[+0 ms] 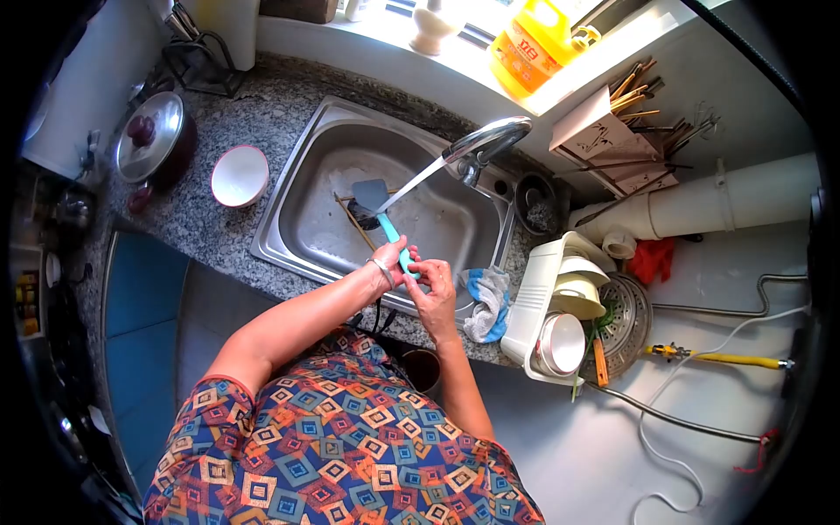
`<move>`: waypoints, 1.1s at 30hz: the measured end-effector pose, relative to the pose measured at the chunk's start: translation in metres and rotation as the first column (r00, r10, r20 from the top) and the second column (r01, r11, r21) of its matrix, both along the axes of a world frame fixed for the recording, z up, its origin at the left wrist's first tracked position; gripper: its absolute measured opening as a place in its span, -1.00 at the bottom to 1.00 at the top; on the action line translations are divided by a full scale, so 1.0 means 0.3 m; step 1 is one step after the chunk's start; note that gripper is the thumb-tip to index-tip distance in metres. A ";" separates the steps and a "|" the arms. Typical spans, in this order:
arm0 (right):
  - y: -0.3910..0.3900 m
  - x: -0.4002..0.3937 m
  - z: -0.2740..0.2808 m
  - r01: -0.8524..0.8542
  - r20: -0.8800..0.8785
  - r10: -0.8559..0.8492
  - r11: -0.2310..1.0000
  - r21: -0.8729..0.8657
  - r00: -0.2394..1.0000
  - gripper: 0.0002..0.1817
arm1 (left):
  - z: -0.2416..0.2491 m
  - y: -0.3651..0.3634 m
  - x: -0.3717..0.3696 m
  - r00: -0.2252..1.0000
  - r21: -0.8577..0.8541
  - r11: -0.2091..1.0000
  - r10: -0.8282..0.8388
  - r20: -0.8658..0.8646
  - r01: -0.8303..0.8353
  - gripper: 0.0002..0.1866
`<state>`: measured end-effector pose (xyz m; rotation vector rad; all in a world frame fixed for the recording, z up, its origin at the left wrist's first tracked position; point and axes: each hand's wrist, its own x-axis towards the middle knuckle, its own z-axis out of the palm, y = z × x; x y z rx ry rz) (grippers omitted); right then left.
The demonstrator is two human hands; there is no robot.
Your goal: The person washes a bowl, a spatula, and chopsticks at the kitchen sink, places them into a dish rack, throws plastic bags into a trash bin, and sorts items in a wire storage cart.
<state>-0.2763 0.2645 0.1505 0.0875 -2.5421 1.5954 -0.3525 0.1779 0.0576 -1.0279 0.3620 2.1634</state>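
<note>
My left hand (390, 260) is closed around the turquoise handle of a spatula (388, 227), whose dark grey head points away from me over the sink (319, 223). The fingers of my right hand (433, 293) pinch the handle's near end, beside my left hand. From the chrome faucet (486, 140) a stream of water runs down near the spatula's head. A pair of thin brown sticks (353, 220), perhaps chopsticks, lies in the basin close to the drain, partly hidden behind the spatula.
A white bowl (240, 176) and a lidded pot (156, 144) stand left on the granite counter. To the right are a crumpled cloth (486, 306) and a cream dish rack (525, 324) holding bowls. A yellow jug (529, 52) sits on the windowsill; a chopstick holder (591, 122) hangs below.
</note>
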 end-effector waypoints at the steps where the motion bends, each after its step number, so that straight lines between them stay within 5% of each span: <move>1: -0.003 -0.006 0.010 -0.011 -0.012 0.011 1.000 0.001 1.000 -0.81 | -0.008 -0.004 -0.005 1.000 -0.004 1.000 -0.018 -0.015 0.018 -0.73; 7: -0.016 -0.033 -0.014 0.067 -0.162 -0.035 0.978 0.198 0.986 -0.83 | 0.053 -0.030 -0.016 0.996 -0.033 0.997 0.070 -0.047 -0.072 -0.74; 13: -0.030 -0.061 -0.004 0.316 0.028 -0.317 0.948 0.036 0.948 -0.87 | 0.028 -0.054 -0.035 0.980 0.076 0.997 -0.014 -0.198 0.030 -0.74; 20: -0.015 -0.025 -0.040 0.262 0.105 -0.254 0.963 -0.072 0.962 -0.85 | 0.081 -0.028 -0.018 0.948 -0.253 0.961 -0.177 -0.265 0.108 -0.70; 33: 0.042 0.071 -0.022 0.296 0.262 -0.245 0.938 -0.178 0.933 -0.84 | 0.092 0.006 0.096 0.946 -0.300 0.946 -0.201 -0.253 0.121 -0.70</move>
